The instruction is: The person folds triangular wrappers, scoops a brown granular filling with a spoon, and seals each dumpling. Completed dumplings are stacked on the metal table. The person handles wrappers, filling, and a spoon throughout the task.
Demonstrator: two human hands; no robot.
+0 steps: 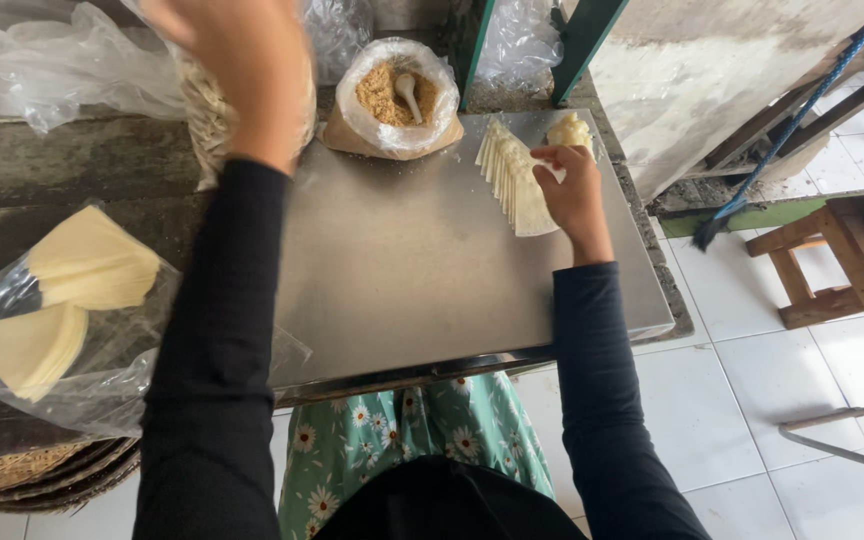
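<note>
A fanned row of pale triangular wrappers [510, 178] lies on the metal tray [402, 270] at its far right. My right hand [574, 192] rests on the near end of that row, fingers pinching the edge of a wrapper. My left hand [247, 65] is raised high at the far left, over a clear bag of pale strips [202, 115]; what it holds is hidden. A bag of brown crumbly filling [392, 95] with a white spoon [408, 92] stands at the tray's far edge. A small pale lump [569, 130] sits beyond my right hand.
A plastic bag with stacks of yellow wrappers [62, 300] lies on the dark wooden table at left, above woven trays [42, 475]. A wooden stool [832, 260] and a metal frame [842, 435] stand on the white tiled floor at right.
</note>
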